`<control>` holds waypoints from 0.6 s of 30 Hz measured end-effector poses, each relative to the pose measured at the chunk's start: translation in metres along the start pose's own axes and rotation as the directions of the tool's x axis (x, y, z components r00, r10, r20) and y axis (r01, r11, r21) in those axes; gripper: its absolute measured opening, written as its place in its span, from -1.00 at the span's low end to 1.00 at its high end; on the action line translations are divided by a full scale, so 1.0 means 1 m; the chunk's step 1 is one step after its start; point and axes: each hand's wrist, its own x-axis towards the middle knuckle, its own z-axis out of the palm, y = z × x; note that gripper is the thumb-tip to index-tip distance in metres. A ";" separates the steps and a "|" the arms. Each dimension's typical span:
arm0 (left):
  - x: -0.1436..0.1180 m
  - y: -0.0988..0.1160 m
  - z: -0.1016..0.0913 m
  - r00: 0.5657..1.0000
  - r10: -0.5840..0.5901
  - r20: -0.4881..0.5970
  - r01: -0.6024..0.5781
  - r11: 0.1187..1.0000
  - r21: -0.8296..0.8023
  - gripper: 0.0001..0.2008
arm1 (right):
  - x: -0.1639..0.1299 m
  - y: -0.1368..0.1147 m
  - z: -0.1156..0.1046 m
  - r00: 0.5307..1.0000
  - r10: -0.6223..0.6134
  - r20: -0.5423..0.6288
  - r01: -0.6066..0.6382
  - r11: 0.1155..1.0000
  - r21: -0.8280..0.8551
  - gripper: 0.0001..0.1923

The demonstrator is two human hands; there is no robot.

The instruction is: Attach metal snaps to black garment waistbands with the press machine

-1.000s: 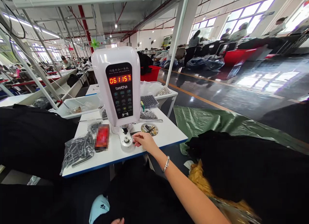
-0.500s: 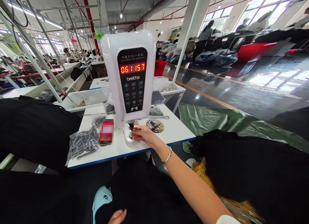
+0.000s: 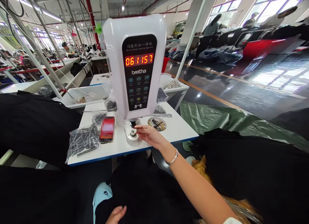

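My right arm stretches forward and to the left from the lower right, bare to the wrist with a thin bangle around it, and my right hand (image 3: 151,136) rests palm down at the base of the white press machine (image 3: 135,66), just to the right of its lower die. Its fingers (image 3: 141,129) are held loosely together and point left toward the die, the fingertips just beside it, and I cannot tell whether they pinch anything. My left hand (image 3: 116,215) sits low and near me, well below the machine, fingers curled lightly and only partly in view.
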 end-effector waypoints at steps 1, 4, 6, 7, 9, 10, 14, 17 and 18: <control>-0.001 0.001 0.000 1.000 -0.016 -0.006 0.016 1.000 0.010 -0.54 | 0.001 0.001 -0.006 0.998 -0.040 -0.058 0.035 0.996 -0.081 -0.78; -0.010 0.010 0.003 1.000 -0.004 -0.023 0.004 1.000 0.007 -0.57 | 0.004 0.008 -0.030 0.954 -0.191 -0.229 0.098 0.926 -0.364 -0.83; -0.021 0.021 0.008 0.998 0.056 -0.026 -0.057 0.997 -0.060 -0.52 | 0.004 0.015 -0.045 0.932 -0.262 -0.252 0.093 0.841 -0.533 -0.87; -0.027 0.028 0.011 0.996 0.089 -0.017 -0.091 0.990 -0.109 -0.48 | 0.003 0.018 -0.050 0.932 -0.278 -0.233 0.088 0.796 -0.600 -0.88; -0.039 0.048 0.015 0.987 0.157 0.020 -0.150 0.968 -0.201 -0.45 | 0.002 0.026 -0.055 0.944 -0.283 -0.172 0.086 0.710 -0.699 -0.86; -0.046 0.060 0.016 0.980 0.191 0.047 -0.176 0.959 -0.222 -0.47 | 0.001 0.029 -0.055 0.949 -0.280 -0.143 0.088 0.672 -0.735 -0.84; -0.068 0.109 0.016 0.945 0.302 0.124 -0.286 0.949 -0.133 -0.56 | 0.001 0.036 -0.051 0.961 -0.269 -0.063 0.101 0.553 -0.827 -0.76; -0.078 0.134 0.016 0.927 0.369 0.072 -0.362 0.927 -0.095 -0.59 | 0.002 0.039 -0.051 0.961 -0.276 0.006 0.147 0.494 -0.857 -0.73; -0.079 0.139 0.017 0.924 0.379 0.053 -0.373 0.923 -0.095 -0.59 | 0.002 0.039 -0.051 0.957 -0.286 0.040 0.176 0.470 -0.865 -0.72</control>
